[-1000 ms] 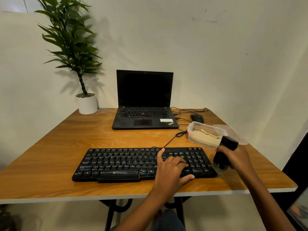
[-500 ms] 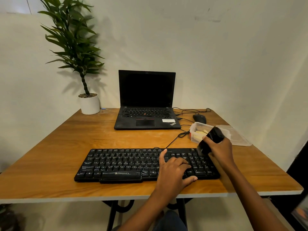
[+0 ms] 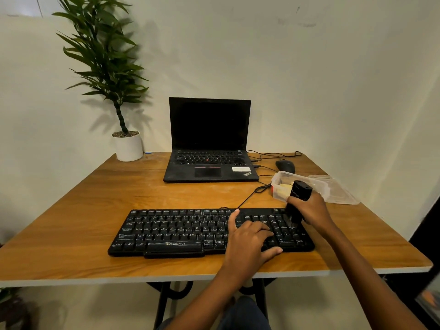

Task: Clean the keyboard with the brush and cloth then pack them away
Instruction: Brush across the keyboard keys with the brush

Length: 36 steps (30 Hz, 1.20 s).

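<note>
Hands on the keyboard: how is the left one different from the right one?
The left hand rests on the keyboard holding nothing; the right hand grips the black brush. The left hand lies over the middle-right keys; the right hand is at the right end, with the brush pointing down at the keys. Both are at the keyboard.

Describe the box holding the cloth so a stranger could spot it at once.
On the wooden table, look right, just behind the keyboard. The clear plastic box sits there, pale cloth inside, its flat lid beside it. Unlike the black mouse behind, it is see-through.
</note>
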Each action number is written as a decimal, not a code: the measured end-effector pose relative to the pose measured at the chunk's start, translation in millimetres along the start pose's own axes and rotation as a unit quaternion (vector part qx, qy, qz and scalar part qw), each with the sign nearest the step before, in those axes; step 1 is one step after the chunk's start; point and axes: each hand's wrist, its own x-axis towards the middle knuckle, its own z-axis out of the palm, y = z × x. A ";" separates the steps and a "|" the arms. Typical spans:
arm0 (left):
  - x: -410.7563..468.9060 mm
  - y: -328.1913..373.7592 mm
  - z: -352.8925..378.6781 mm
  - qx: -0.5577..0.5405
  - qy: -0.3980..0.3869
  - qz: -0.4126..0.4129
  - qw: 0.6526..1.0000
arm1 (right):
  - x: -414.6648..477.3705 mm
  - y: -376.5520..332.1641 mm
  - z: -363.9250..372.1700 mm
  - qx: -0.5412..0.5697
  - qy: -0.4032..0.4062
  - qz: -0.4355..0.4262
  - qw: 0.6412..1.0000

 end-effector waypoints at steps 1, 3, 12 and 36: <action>-0.3 0.2 -0.2 0.000 -0.001 0.001 1.000 | 0.9 1.1 0.0 -0.007 0.002 0.002 1.000; -0.2 0.4 -0.4 0.000 0.000 0.004 1.000 | 1.9 0.7 0.5 -0.033 0.035 -0.009 0.999; -0.3 -0.4 -0.4 0.000 0.002 0.005 1.000 | 4.6 3.0 2.4 -0.066 0.017 -0.010 0.998; 0.0 -1.4 -0.8 0.000 0.005 0.006 1.000 | 3.2 -1.5 -2.1 -0.039 -0.036 -0.004 0.999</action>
